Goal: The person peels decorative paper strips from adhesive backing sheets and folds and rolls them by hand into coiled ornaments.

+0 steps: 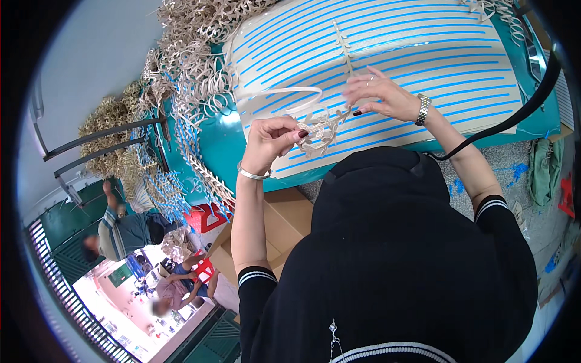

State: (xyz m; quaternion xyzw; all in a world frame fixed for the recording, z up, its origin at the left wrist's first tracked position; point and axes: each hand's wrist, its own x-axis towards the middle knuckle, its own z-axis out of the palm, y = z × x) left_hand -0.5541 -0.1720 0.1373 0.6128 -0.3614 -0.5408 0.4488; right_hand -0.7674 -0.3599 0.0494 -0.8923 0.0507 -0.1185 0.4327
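My left hand point(270, 142) is closed in a pinch on a thin pale headband point(305, 89) and the beige leaf trim point(327, 128) against it. The headband's loop curves up above this hand. Several small leaves of the trim hang between my hands. To the right, my right hand point(387, 98) has its thumb and fingertips about the trim, with the other fingers raised and slightly blurred. A length of the same trim point(342, 45) runs from the fingertips up across the table. A bracelet circles the left wrist and a metal watch point(422, 110) the right.
The green table point(218, 142) bears a beige sheet with blue stripes point(423, 45). Leafy trim point(200, 66) is heaped at its left and hangs over the edge. Below stands an open cardboard box point(281, 221). A black strap point(514, 124) crosses at right. Two people are at lower left.
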